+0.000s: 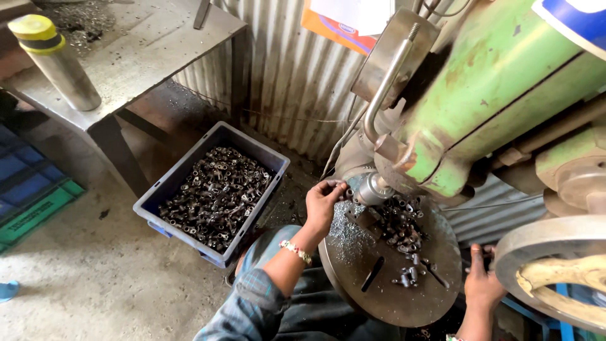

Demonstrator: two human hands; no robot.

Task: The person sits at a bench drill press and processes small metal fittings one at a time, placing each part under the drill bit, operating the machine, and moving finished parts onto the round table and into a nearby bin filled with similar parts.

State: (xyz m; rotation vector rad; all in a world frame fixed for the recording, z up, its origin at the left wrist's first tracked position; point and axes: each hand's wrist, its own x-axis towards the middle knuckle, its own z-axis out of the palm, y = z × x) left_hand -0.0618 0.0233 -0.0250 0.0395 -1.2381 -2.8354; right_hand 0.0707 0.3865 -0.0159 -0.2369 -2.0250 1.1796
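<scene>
Two bare hands work at a large green machine (499, 95) that fills the upper right of the view, its paint chipped and rusty in places. Behind it runs a corrugated metal wall (284, 76), and to the upper left stands a grey metal table (145, 57) carrying an upright steel cylinder (53, 63) with a yellow cap. Under the machine's head sits a round metal work plate (385, 284), slotted and dusted with shavings, with a heap of small dark metal parts (401, 224) on its far side and a few loose ones nearer the middle. On the concrete floor (95, 278) to the left, just beside the person's knee, rests a blue plastic crate (161, 196) filled with many more of the same small parts (dark, short and tube-like, too small to tell apart). A curved steel lever (386, 79) rises from the machine head. The left hand (323, 205), wearing a beaded wristband, reaches up to the plate's far-left edge by the machine's spindle (372, 188); its fingers are curled, pinched around something small that cannot be made out. The right hand (483, 278) is lower right, beside the plate's edge and below a large pale wheel (555, 252); whether it grasps anything cannot be told.
</scene>
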